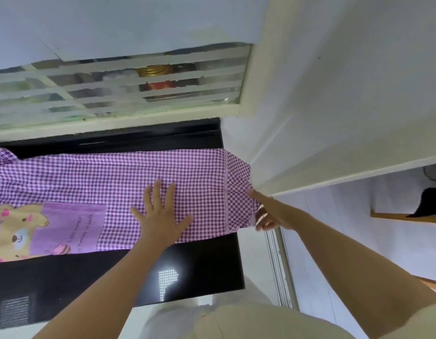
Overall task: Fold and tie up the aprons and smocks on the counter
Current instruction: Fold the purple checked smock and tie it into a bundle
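Observation:
A purple-and-white checked apron (109, 182) with a bear picture (19, 231) on a lilac patch lies spread lengthwise across the black counter (114, 280). My left hand (160, 214) lies flat on the cloth with fingers spread, pressing it down. My right hand (268, 211) is at the apron's right end, which hangs over the counter's edge; its fingers pinch the hem there.
A white-framed window with slats (129, 84) runs behind the counter. A white wall (334, 94) stands to the right. Beyond the counter's right edge is white floor (358, 216) with a wooden piece of furniture (407, 216).

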`<control>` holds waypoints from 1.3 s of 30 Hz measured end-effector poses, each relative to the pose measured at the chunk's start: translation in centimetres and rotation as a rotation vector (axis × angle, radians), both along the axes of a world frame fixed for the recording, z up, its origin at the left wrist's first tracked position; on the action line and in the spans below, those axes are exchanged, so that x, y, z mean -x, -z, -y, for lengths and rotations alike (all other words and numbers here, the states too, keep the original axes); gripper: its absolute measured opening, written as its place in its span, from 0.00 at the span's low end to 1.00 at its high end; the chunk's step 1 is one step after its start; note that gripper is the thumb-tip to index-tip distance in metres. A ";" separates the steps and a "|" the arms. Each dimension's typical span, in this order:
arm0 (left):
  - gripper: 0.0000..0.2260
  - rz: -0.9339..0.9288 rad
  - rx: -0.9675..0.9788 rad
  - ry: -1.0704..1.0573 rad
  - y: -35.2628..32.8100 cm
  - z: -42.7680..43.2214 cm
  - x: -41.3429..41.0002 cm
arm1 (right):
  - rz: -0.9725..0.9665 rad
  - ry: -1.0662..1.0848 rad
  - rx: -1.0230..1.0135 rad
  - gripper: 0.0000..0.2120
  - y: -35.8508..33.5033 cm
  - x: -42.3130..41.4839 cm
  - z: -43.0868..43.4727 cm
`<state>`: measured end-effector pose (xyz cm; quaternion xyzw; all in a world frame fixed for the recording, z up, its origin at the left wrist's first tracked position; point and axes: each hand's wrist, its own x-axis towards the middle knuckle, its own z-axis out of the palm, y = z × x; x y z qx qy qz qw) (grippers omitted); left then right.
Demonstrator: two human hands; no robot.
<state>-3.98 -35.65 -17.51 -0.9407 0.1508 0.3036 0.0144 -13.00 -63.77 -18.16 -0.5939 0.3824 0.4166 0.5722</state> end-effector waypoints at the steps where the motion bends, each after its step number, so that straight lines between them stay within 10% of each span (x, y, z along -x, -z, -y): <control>1: 0.45 -0.018 0.009 0.004 0.0 1.1 0.3 | -0.089 -0.078 -0.125 0.30 -0.3 0.9 -0.1; 6: 0.51 -0.136 -0.029 -0.090 0.6 4.3 1.1 | -0.161 -0.066 -0.203 0.30 -0.7 2.6 -2.4; 10: 0.52 -0.140 -0.059 -0.105 1.2 4.8 1.5 | 0.063 0.274 0.040 0.06 0.8 2.2 -5.1; 14: 0.52 -0.129 -0.057 -0.112 1.6 4.9 2.0 | 0.160 0.465 0.262 0.06 3.0 4.5 -4.8; 19: 0.51 -0.118 -0.031 -0.125 1.7 4.9 2.2 | 0.234 0.672 -0.155 0.17 1.8 7.8 -2.3; 24: 0.50 -0.139 -0.014 -0.119 1.6 5.3 2.2 | 0.258 0.298 0.175 0.20 2.1 7.0 -1.7; 28: 0.46 -0.058 0.046 -0.126 1.0 5.1 2.0 | 0.240 0.435 0.518 0.13 2.3 4.5 0.2; 39: 0.21 0.284 0.277 -0.004 -0.7 4.6 -6.1 | 0.691 -0.190 0.510 0.18 0.7 -9.1 -0.2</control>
